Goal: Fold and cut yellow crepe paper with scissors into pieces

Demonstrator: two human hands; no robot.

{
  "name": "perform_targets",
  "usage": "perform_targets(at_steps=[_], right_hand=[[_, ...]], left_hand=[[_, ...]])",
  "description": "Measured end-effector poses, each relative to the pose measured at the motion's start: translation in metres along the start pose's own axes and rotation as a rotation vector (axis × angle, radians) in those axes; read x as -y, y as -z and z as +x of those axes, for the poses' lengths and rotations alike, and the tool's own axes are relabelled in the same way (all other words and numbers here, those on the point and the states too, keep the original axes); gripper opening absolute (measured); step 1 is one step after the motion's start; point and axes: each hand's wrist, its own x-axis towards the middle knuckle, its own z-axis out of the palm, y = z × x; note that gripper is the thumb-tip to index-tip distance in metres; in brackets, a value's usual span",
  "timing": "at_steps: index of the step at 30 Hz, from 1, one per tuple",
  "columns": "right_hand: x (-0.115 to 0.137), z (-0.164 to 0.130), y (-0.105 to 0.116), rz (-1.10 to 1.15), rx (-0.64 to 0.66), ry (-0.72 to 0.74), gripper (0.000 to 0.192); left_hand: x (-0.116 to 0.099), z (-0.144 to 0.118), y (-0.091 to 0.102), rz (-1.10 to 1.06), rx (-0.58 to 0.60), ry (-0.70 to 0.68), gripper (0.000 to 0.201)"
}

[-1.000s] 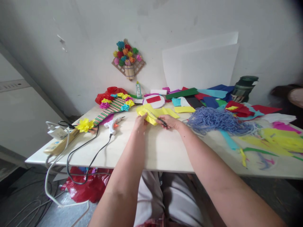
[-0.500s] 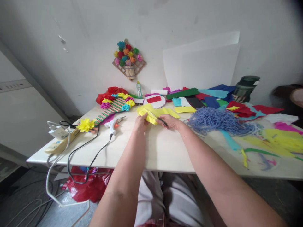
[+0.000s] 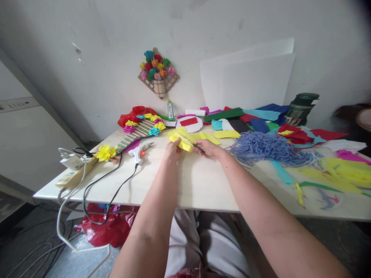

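A pale wall (image 3: 110,38) rises behind the long white desk (image 3: 203,189), which spans most of the view. Big white sheets (image 3: 246,79) lean on the wall at the desk's back edge, right of centre. A tangled heap of blue yarn (image 3: 269,148) lies on the right half, with coloured scraps behind and beside it; below the desk's left part sits a red bag (image 3: 107,230). A striped woven piece (image 3: 142,129) trimmed with paper flowers lies at the left, and a flower basket (image 3: 159,88) hangs on the wall. A dark flask (image 3: 301,110) stands at the back right, a power strip (image 3: 77,177) at the near left. The yellow paper (image 3: 184,146) is at mid-desk, in front of a white oval (image 3: 196,126), between the two hands: the left hand (image 3: 173,150) pinches its near edge, while the right hand (image 3: 210,150) is closed round the handles of the scissors (image 3: 199,148). Their blades reach over the paper, though whether they bite into it is hard to tell. The glue gun (image 3: 136,155) lies left of the hands, well apart from them, and a small green tube (image 3: 170,111) stands against the wall.
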Motion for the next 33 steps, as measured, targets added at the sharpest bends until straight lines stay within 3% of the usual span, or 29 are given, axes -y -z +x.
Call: perform_targets(at_steps=[11, 24, 33], right_hand=[[0.012, -0.012, 0.004, -0.038, 0.082, -0.047, 0.028], [0.018, -0.016, 0.002, -0.08, 0.047, -0.049, 0.031], [0.019, -0.015, 0.0, -0.069, 0.028, -0.04, 0.031]], left_hand=[[0.0, -0.003, -0.001, 0.026, 0.054, 0.003, 0.018], [0.003, -0.008, -0.006, 0.037, 0.077, 0.026, 0.024], [0.003, -0.007, -0.006, 0.018, 0.085, 0.027, 0.016]])
